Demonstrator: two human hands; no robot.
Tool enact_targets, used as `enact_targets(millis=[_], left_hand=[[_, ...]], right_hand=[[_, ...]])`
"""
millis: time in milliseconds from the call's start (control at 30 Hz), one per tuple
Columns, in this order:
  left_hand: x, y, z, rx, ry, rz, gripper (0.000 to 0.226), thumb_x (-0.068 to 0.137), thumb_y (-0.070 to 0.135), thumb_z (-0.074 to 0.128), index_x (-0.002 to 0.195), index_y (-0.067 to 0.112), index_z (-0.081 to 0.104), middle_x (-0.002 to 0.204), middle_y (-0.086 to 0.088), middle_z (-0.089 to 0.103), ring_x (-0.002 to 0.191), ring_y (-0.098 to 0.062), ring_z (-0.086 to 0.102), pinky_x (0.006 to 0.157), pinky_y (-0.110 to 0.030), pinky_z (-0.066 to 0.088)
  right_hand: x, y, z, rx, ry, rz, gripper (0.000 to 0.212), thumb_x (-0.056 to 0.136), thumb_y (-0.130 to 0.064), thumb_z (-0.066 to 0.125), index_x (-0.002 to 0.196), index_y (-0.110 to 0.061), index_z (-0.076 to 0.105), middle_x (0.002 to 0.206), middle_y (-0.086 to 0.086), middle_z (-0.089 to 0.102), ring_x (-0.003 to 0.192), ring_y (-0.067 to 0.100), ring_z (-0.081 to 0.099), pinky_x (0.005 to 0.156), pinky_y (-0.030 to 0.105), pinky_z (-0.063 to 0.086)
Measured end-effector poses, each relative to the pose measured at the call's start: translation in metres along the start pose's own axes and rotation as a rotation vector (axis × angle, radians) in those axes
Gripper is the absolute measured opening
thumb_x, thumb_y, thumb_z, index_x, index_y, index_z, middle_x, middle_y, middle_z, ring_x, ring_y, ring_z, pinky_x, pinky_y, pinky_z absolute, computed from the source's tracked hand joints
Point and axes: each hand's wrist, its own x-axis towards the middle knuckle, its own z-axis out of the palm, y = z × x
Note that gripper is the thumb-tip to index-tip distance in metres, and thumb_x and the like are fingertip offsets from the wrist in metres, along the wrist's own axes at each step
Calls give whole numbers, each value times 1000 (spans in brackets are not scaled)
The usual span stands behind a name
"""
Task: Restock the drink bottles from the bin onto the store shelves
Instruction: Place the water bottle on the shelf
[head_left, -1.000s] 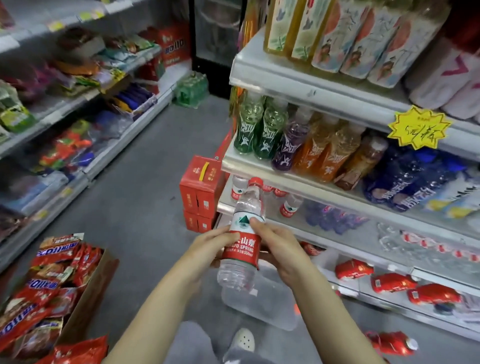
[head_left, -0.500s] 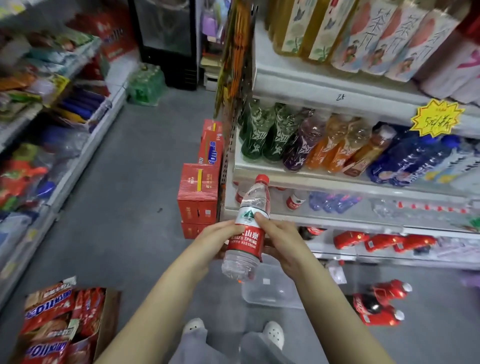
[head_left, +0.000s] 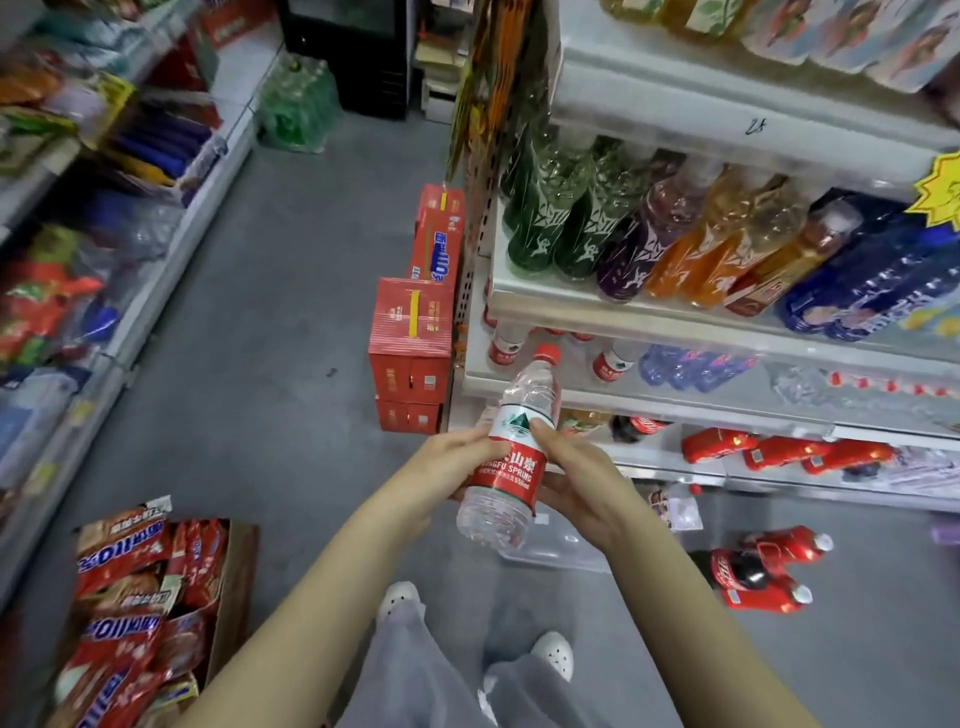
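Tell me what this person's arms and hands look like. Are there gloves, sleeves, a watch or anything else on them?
Nothing is worn on either one. The left hand and the right hand are bare, with no gloves, rings or watch to be seen. Both forearms are bare as far as the picture shows, with no sleeve in view. The fingernails look short and unpainted.
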Motion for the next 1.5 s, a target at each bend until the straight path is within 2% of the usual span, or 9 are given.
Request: enact_targets(millis=[200, 433, 600, 733, 867, 967, 1167, 1367, 1500], left_hand=[[43, -32, 29, -5, 52, -73, 23, 88, 27, 67, 110, 29, 70, 95, 3, 76, 86, -14, 72, 74, -25, 54], [130, -82, 51, 12, 40, -49, 25, 91, 19, 63, 113, 28, 69, 96, 3, 76, 82, -8, 72, 63, -14, 52], [203, -116, 48, 89, 22, 6, 36, 93, 16, 61, 125, 31, 62, 115, -3, 70, 106, -18, 67, 90, -29, 52], [253, -119, 43, 82, -31, 21, 33, 96, 12, 54, 123, 29, 60, 114, -1, 71, 102, -15, 68, 87, -27, 55], [307, -114, 25, 138, 186, 80, 44, 93, 21, 62, 135, 22, 51, 126, 2, 63, 114, -16, 62, 96, -36, 50], [342, -103, 10, 156, 370, 231, 56, 91, 19, 66, 141, 22, 42, 127, 13, 55, 112, 0, 57, 101, -30, 47], [401, -86, -20, 243, 379, 430, 93, 71, 31, 81, 149, 27, 30, 152, 7, 36, 134, -8, 40, 93, -14, 37], [425, -86, -33, 183, 355, 534, 56, 81, 4, 74, 128, 24, 49, 131, -1, 58, 114, -17, 61, 102, -39, 48], [424, -92, -36, 237, 327, 560, 58, 87, 14, 71, 138, 21, 44, 134, 1, 57, 114, -4, 59, 97, -25, 46]], right_hand=[[43, 24, -44, 46, -29, 103, 35, 92, -36, 63, 112, -8, 69, 101, 10, 76, 95, 28, 71, 83, 37, 58], [127, 58, -91, 49, -70, 83, 47, 77, -35, 71, 114, -6, 69, 103, 11, 75, 88, 21, 71, 76, 28, 57], [202, 78, -118, 51, -37, -17, 33, 85, -22, 71, 117, -13, 68, 104, 7, 76, 93, 20, 71, 78, 27, 56], [248, 78, -128, 36, -15, -118, 35, 82, -12, 74, 116, -12, 69, 102, 6, 76, 84, 14, 73, 64, 19, 54], [288, 70, -132, -4, 25, -187, 33, 77, -15, 79, 109, -14, 71, 99, 5, 76, 89, 19, 73, 76, 30, 56], [311, 57, -135, -43, 24, -235, 46, 67, -24, 82, 112, -17, 71, 102, 4, 76, 96, 20, 72, 86, 33, 56], [342, 25, -135, 6, 12, -384, 58, 60, -23, 77, 114, -6, 67, 101, 5, 76, 90, 18, 73, 71, 23, 57], [367, 4, -137, 54, 26, -521, 66, 59, -16, 77, 123, -13, 63, 108, -1, 75, 99, 14, 72, 83, 25, 56], [380, 2, -138, -26, -10, -585, 69, 65, -15, 77, 131, -17, 59, 119, -4, 72, 109, 11, 67, 88, 24, 53]])
